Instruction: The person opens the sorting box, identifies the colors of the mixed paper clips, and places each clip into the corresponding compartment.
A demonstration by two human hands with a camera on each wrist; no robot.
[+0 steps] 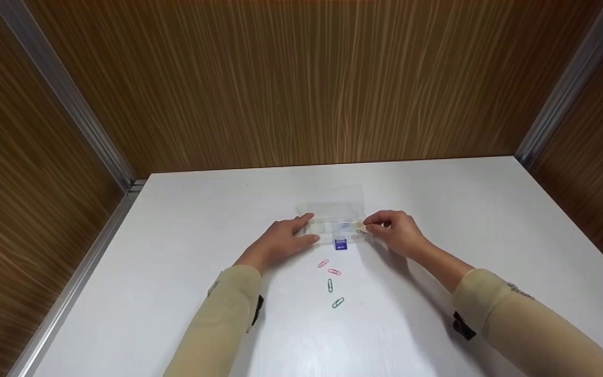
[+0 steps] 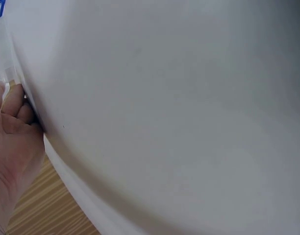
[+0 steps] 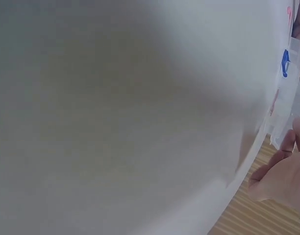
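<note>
Both hands at a clear plastic compartment box [image 1: 335, 222] on the white surface [image 1: 176, 272].
The left hand [image 1: 286, 238] rests flat-fingered against its left end; the right hand [image 1: 393, 230] pinches a small paperclip [image 1: 361, 232] at its right end.

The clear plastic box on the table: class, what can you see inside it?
In the head view, the clear plastic box shows pale dividers and faint pale contents, too blurred to name. The left hand and right hand cover its ends. A paper clip sits at the right fingertips.
</note>
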